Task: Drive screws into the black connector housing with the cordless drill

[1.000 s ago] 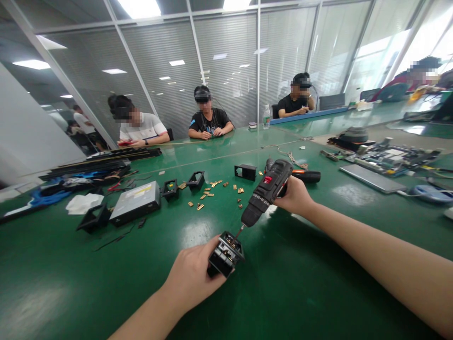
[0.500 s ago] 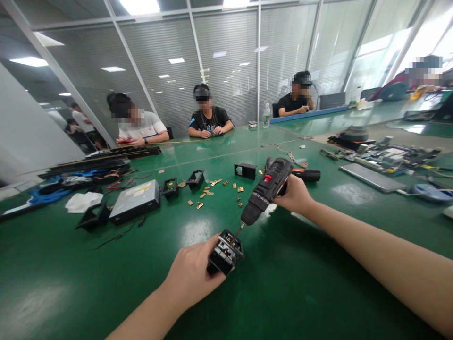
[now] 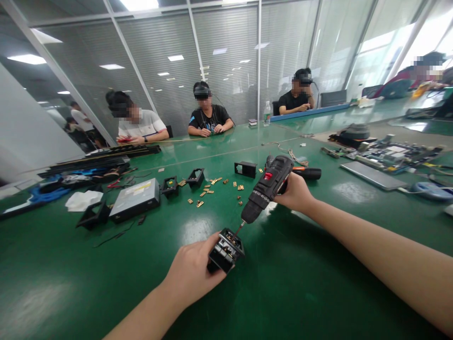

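My left hand (image 3: 193, 274) is wrapped round a small black socket block (image 3: 226, 249) and steadies it on the green table (image 3: 304, 293). My right hand (image 3: 295, 192) grips a black cordless screwdriver (image 3: 267, 188) with a red switch. Its bit slants down to the left and its tip sits in the top of the socket block. Small brass contact pieces (image 3: 207, 192) lie scattered on the table beyond the block.
Black plastic frames (image 3: 196, 178) and a silver optical drive (image 3: 136, 200) lie to the left, with black strips and cables behind. Circuit boards (image 3: 389, 156) and a grey panel (image 3: 371, 175) sit at the right. Three people sit along the table's far side.
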{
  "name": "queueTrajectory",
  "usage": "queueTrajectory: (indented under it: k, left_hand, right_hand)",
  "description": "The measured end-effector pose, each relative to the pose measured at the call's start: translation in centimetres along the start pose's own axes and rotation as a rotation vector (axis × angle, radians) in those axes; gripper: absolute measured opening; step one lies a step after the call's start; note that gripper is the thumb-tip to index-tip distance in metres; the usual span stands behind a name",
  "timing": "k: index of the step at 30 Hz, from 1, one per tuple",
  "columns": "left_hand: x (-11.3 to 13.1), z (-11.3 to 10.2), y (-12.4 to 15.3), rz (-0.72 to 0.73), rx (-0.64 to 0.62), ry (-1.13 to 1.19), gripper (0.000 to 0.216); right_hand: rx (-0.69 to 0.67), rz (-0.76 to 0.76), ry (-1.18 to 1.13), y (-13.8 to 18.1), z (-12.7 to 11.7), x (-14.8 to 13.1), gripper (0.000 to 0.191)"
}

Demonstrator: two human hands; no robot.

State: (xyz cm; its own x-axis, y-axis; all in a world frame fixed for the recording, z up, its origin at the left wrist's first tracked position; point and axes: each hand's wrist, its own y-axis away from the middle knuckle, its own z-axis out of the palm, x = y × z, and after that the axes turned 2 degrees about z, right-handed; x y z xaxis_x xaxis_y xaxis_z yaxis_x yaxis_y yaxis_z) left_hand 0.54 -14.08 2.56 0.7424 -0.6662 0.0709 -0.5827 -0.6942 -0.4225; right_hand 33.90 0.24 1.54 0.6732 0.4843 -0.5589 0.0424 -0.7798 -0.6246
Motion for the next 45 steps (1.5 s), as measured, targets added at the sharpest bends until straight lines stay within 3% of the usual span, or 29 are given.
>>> queueTrajectory:
  k: [45]
  left_hand:
    - [0.13, 0.09, 0.02, -0.005, 0.012, -0.008, 0.057]
  right_hand:
    - [-0.003, 0.000, -0.011, 0.05, 0.01, 0.14, 0.037]
